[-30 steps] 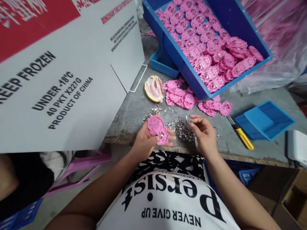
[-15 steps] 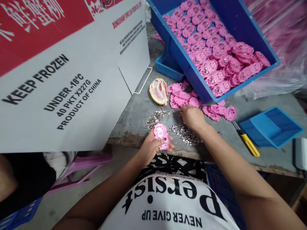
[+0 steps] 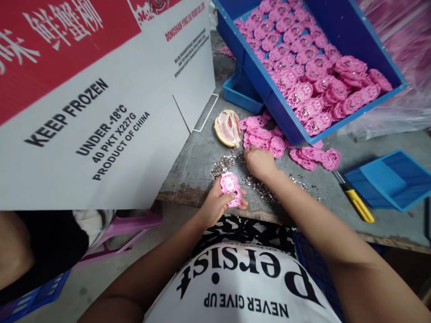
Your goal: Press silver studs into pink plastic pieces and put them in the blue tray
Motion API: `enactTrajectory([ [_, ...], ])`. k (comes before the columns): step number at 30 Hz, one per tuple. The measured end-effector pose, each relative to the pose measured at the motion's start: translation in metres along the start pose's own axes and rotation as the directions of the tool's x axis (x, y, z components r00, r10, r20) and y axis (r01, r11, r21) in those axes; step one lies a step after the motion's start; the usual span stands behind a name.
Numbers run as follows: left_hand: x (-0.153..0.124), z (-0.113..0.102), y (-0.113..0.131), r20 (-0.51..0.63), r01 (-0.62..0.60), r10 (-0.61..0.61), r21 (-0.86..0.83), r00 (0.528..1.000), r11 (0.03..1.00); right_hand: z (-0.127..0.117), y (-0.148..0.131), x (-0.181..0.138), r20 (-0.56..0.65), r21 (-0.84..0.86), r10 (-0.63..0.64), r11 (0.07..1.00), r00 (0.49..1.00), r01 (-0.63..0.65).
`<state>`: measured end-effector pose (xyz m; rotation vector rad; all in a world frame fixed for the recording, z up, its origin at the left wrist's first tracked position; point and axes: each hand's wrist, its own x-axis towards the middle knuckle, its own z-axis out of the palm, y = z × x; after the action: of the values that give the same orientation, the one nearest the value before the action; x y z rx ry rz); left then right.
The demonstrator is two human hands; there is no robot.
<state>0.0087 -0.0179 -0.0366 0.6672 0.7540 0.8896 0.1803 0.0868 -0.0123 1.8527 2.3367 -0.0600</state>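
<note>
My left hand point(image 3: 215, 202) holds a pink plastic piece point(image 3: 230, 188) with wavy edges, the thumb lying across its lower part. Over the grey tabletop, my right hand point(image 3: 260, 163) has its fingers bent down and drawn together; whatever they grip is hidden. Small shiny metal parts lie in one heap point(image 3: 222, 165) above my left hand, and in another heap point(image 3: 266, 192) partly under my right forearm. Just beyond my right hand is a pile of pink pieces point(image 3: 261, 134). Half a peeled pomelo-like fruit point(image 3: 228, 128) rests to its left.
A large blue crate point(image 3: 299, 132) full of pink pieces tilts at the back, beside a small blue tray point(image 3: 240, 94). To the right lie a yellow-handled screwdriver point(image 3: 358, 204) and a blue bin point(image 3: 387, 179). A white-and-red carton point(image 3: 134, 170) blocks the left. Someone's knee point(image 3: 15, 246) shows below it.
My right hand has shifted a little left across the metal parts. My left hand keeps its hold on the pink piece. The whole view has moved slightly.
</note>
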Motion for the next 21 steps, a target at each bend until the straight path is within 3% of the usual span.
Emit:
enactTrajectory([
  [5, 0.000, 0.004, 0.000, -0.052, -0.015, 0.017, 0.035, 0.999, 0.999, -0.003, 0.003, -0.008, -0.038, 0.049, 0.020, 0.999, 0.999, -0.018],
  [9, -0.001, 0.009, 0.005, -0.090, -0.030, 0.035, 0.056, 0.995, 0.998, 0.000, 0.015, -0.033, -0.148, 0.411, 0.145, 0.909, 0.978, -0.072],
  [11, -0.001, 0.014, 0.009, -0.091, -0.048, 0.054, 0.065, 0.994, 0.997, 0.007, 0.019, -0.050, -0.164, 0.653, 0.205, 0.755, 0.965, -0.049],
  [13, 0.001, 0.021, 0.011, -0.101, -0.078, 0.088, 0.105, 0.991, 0.991, 0.015, 0.020, -0.068, -0.125, 0.858, 0.249, 0.514, 0.960, -0.021],
  [15, 0.005, 0.028, 0.010, -0.139, -0.125, 0.152, 0.187, 0.978, 0.974, 0.021, 0.018, -0.084, -0.064, 0.972, 0.250, 0.233, 0.966, 0.004],
  [17, 0.010, 0.036, 0.006, -0.177, -0.160, 0.216, 0.284, 0.960, 0.945, 0.024, 0.014, -0.096, -0.016, 0.999, 0.219, 0.033, 0.976, 0.009],
  [19, 0.013, 0.042, 0.001, -0.188, -0.160, 0.236, 0.349, 0.953, 0.923, 0.023, 0.010, -0.106, 0.012, 0.998, 0.188, -0.062, 0.982, 0.000],
  [21, 0.014, 0.046, -0.004, -0.197, -0.142, 0.229, 0.377, 0.953, 0.915, 0.021, 0.007, -0.112, 0.018, 0.995, 0.172, -0.099, 0.985, -0.001],
])
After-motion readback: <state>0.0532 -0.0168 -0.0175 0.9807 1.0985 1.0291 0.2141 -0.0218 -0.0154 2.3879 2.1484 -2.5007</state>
